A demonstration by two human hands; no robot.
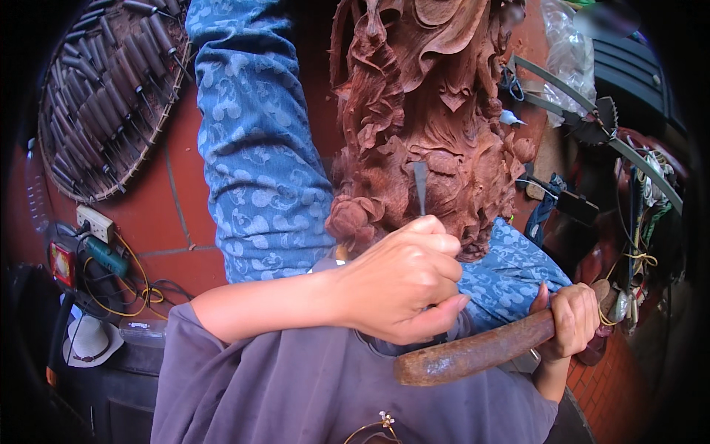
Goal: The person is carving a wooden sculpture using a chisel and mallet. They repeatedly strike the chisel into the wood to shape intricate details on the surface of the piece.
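Note:
A reddish-brown wood carving [425, 159] with deep folds, petals and figures leans between my legs, its lower end by my lap. My left hand [407, 281] is closed in a fist around a carving chisel [421, 186]. Its flat grey blade points away from me over the lower part of the carving; I cannot tell whether the tip touches the wood. The chisel's handle is hidden inside my fist. Out to the right, my right hand [573, 322] is wrapped round a worn wooden mallet [473, 352], a thick rounded club. Its blunt end lies left of that hand, just below my left hand.
A round woven basket [153, 144] full of dark-handled chisels sits at the far left on red floor tiles. Below it are a power strip [95, 222], a green power tool [107, 256] and yellow cord. A phone [577, 208], metal straps and tangled cords lie at right.

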